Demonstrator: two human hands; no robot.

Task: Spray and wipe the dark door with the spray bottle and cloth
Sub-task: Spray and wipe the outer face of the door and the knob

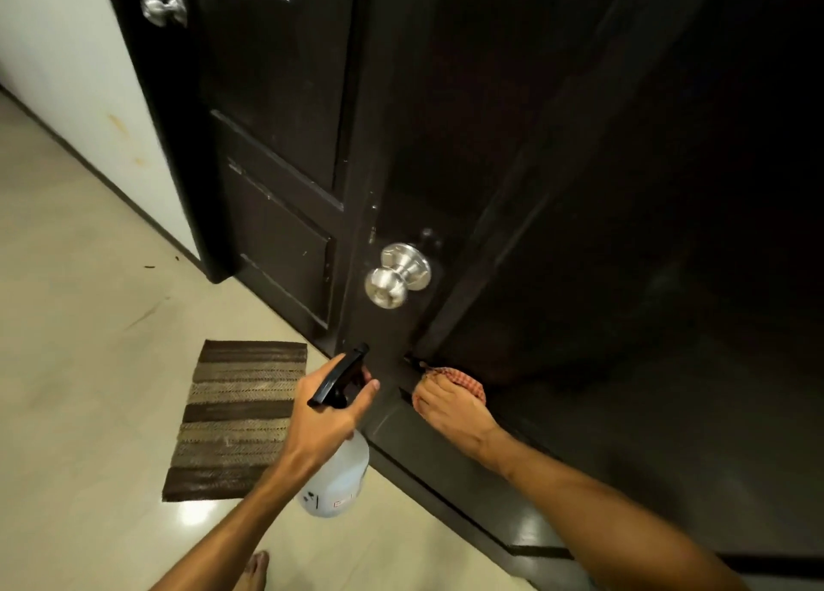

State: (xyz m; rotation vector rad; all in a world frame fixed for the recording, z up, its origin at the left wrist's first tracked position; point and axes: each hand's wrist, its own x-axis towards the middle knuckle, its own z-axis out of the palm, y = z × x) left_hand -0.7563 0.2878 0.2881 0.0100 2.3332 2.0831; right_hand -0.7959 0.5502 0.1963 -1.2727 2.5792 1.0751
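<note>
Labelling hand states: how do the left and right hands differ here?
The left hand grips the clear plastic spray bottle by its black trigger head; the right hand holds the red checked cloth. The left hand points the nozzle toward the dark wooden door; the right hand holds its cloth against it. Both are bare, below the round silver knob.

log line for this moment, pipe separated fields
left hand grips clear plastic spray bottle | right hand holds red checked cloth against dark wooden door | below silver round knob
</note>
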